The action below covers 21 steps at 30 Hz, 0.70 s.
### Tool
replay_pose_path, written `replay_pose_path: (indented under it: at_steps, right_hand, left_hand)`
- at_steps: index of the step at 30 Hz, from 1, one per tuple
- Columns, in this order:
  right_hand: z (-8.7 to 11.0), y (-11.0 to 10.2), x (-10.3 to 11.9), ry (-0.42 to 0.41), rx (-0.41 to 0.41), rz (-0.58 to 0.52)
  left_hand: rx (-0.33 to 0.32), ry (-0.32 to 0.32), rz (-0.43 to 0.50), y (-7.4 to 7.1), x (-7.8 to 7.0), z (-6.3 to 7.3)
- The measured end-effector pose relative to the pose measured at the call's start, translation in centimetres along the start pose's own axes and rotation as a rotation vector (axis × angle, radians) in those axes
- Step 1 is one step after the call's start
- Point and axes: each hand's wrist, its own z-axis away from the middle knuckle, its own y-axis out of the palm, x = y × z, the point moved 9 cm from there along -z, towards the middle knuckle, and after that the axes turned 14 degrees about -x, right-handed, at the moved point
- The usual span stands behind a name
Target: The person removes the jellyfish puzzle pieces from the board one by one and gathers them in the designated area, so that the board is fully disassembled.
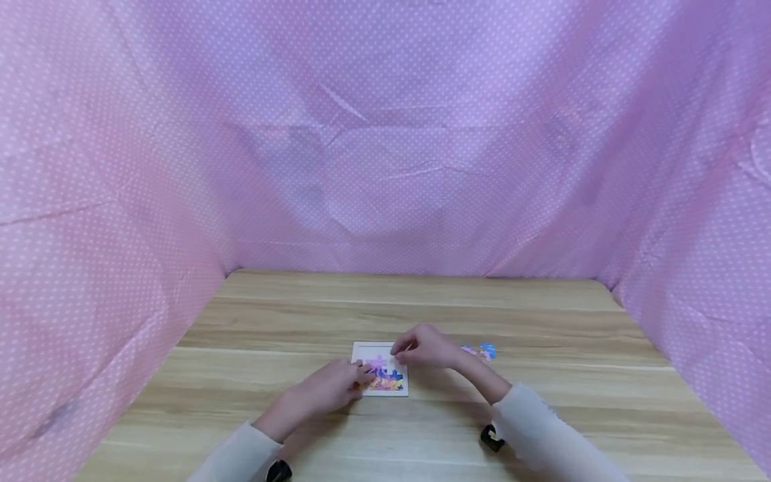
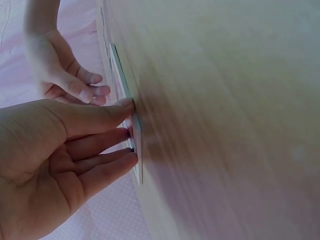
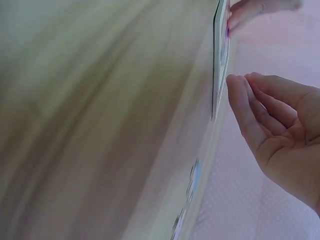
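A jigsaw puzzle (image 1: pixel 385 382) with pink, yellow and blue pieces lies in a white-rimmed tray (image 1: pixel 404 391) on the table. My left hand (image 1: pixel 330 386) touches the tray's left side; in the left wrist view the thumb and fingertips (image 2: pixel 125 103) rest along its edge and surface. My right hand (image 1: pixel 426 347) hovers at the tray's upper right, fingertips (image 3: pixel 233 80) bent close to the thumb. No piece shows between them. Loose puzzle pieces (image 1: pixel 488 351) lie to the right of the tray, beyond the right wrist.
The wood-grain table (image 1: pixel 271 314) stretches around the tray. Pink dotted cloth (image 1: pixel 385 167) hangs behind the table and along both sides. A black wrist device (image 1: pixel 492 437) sits by the right sleeve, another (image 1: pixel 279 470) by the left.
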Motion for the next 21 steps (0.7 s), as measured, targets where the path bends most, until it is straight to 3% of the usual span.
replay_pose_path:
  at_steps: [8,17,21]
  right_hand:
    - [-1.3,1.9,0.1,0.024,0.01,0.031]
    - [-1.9,3.4,0.7,0.018,0.059,0.076]
    - [-1.9,3.6,0.9,0.02,0.048,0.078]
  left_hand:
    - [-0.018,0.009,-0.008,-0.2,-0.1,0.1]
    - [-0.049,0.097,0.018,-0.2,-0.7,0.0]
    - [-0.069,0.101,-0.001,-0.4,-0.8,0.0]
